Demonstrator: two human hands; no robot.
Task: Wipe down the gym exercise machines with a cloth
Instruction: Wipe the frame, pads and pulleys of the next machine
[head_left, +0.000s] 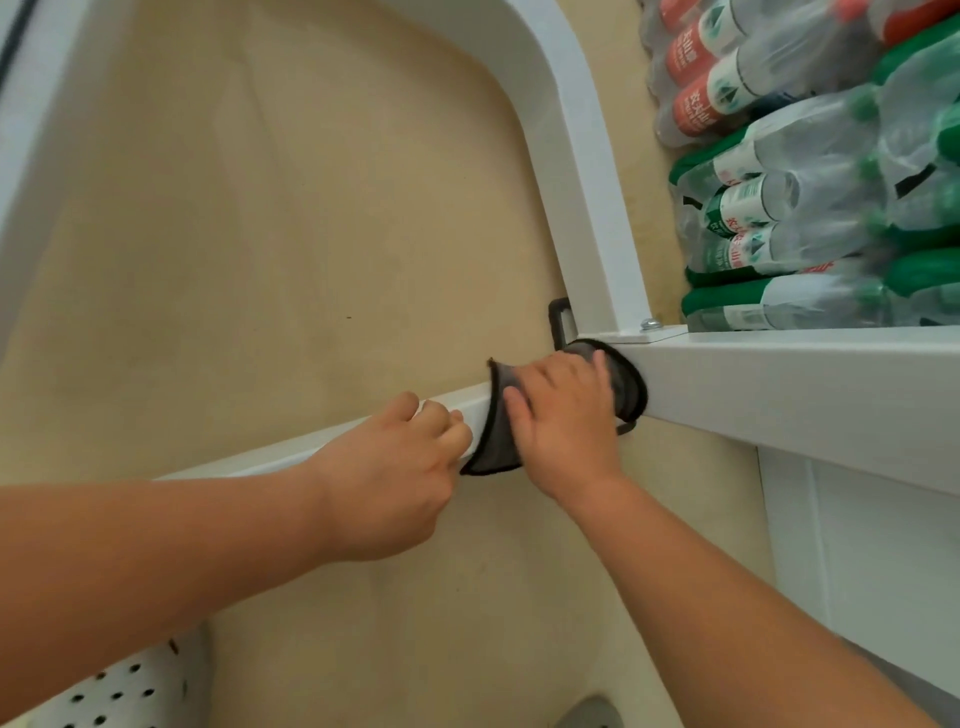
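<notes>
Grey cloth (498, 441), seemingly black-edged; white frame bar (779, 384); beige floor (260, 234); bottles (779, 208) with green and red labels.

Right hand (563, 415) is pressing a grey cloth (498, 441) onto the white frame bar (779, 384); left hand (400, 467) is gripping the bar beside it.

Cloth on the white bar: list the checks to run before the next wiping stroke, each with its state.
1. Cloth wrapped over the white bar: ok.
2. Right hand pressing flat on the cloth: ok.
3. Left hand steadying the white bar: ok, it grips it.
4. Leftward path free: not ok, the left hand sits right beside the cloth.
5. Beam to the right bare for wiping: ok.
6. Cloth clean or damp enough: cannot tell.
</notes>
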